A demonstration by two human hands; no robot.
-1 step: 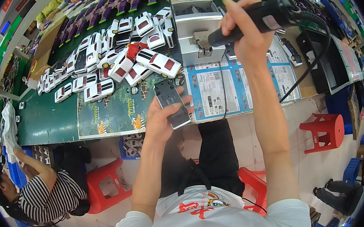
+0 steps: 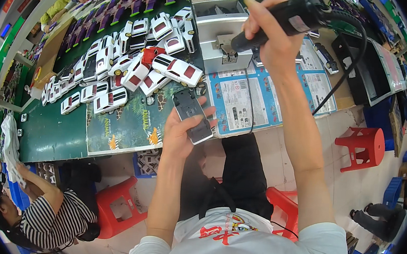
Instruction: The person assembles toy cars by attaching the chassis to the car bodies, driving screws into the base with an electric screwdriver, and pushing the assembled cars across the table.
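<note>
The right hand (image 2: 276, 43) and its black, corded handheld tool (image 2: 299, 19) have shifted slightly toward 9 o'clock. That grip is wrapped around the tool, nose at the silver machine (image 2: 213, 30); contact is unclear. Toward 7 o'clock from it, the left hand (image 2: 178, 133) grips a toy car (image 2: 187, 106), underside up, at the desk's (image 2: 55, 137) near edge. Best keep that thumb clear of fixing points, the car level, and the cord (image 2: 334, 89) slack.

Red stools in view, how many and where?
3: right-hand stool on the floor; left-hand stool beside the striped-shirted co-worker; middle stool, partly covered by the white T-shirt. More may be hidden.
</note>
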